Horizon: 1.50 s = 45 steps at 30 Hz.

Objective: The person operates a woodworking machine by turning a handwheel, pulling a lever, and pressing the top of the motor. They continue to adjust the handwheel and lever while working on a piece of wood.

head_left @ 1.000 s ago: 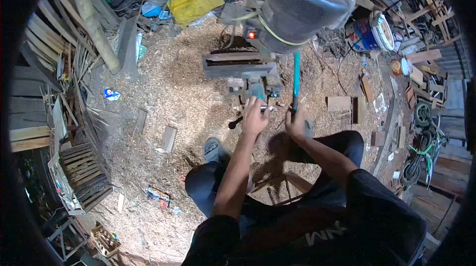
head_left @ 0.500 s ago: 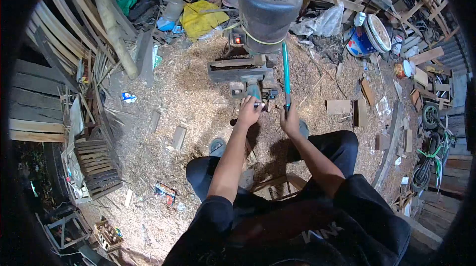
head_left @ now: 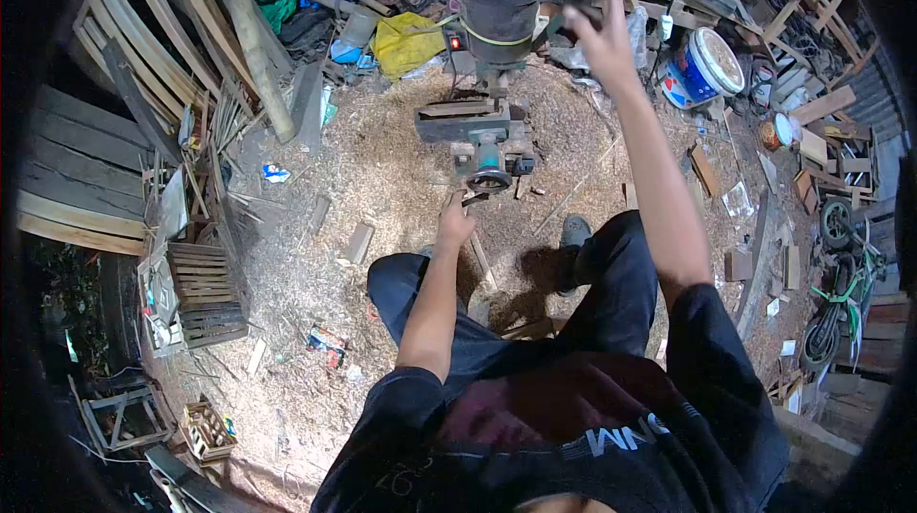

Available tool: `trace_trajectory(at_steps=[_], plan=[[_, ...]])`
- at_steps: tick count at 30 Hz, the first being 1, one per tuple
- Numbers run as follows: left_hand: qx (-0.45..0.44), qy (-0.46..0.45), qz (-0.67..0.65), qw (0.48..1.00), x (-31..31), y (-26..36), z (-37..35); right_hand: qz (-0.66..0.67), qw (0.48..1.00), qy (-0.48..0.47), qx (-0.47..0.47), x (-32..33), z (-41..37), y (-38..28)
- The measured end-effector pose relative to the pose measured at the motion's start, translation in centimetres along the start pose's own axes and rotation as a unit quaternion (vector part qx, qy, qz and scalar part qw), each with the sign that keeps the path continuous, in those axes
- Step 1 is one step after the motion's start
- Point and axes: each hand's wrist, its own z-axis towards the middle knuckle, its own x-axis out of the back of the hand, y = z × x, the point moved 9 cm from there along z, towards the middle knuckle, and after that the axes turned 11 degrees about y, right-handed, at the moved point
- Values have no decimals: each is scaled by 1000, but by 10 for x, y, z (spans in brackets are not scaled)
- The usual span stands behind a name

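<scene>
A machine with a dark ribbed motor (head_left: 499, 11) stands ahead of me, a rubber or cord band around its motor. Below it is a vise (head_left: 465, 123) with a piece of wood in its jaws, and a round handwheel (head_left: 488, 180) nearest me. My left hand (head_left: 457, 223) is closed at the handwheel's lower left, around a small dark handle. My right hand (head_left: 602, 35) is raised to the right of the motor, blurred by motion. A dark object with a bluish end is at its fingers, and its grip cannot be made out.
Wood shavings cover the floor (head_left: 315, 312). Bent wood strips (head_left: 143, 45) and a pole lean at left. A yellow cloth (head_left: 408, 43) lies behind the machine. At right are a white-and-blue bucket (head_left: 702, 71), wood blocks and a small motorbike (head_left: 841, 288).
My right hand has left the teal lever and risen up and right beside the motor. The lever no longer shows. My left hand has moved slightly down and left. The view has shifted.
</scene>
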Motion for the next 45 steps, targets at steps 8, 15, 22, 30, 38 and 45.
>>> trace_trajectory(at_steps=[8, 15, 22, 30, 38, 45], plan=[[93, -65, 118, 987, -14, -34, -4, -23, 990, -79, -118, -4, -55, 131], [188, -49, 175, 965, -41, -78, 3, -350, 793, -458, -198, 9, -324, 303], [115, -46, 140, 982, -58, -136, 14, -313, 745, -560, -184, -69, -341, 284], [136, -59, 161, 976, -74, -165, 10, -291, 737, -582, -181, -76, -324, 283], [229, -93, 115, 962, -90, -184, 2, -293, 735, -573, -215, -70, -305, 282], [259, -100, 99, 955, -74, -170, 15, -333, 777, -479, -237, -54, -281, 281]])
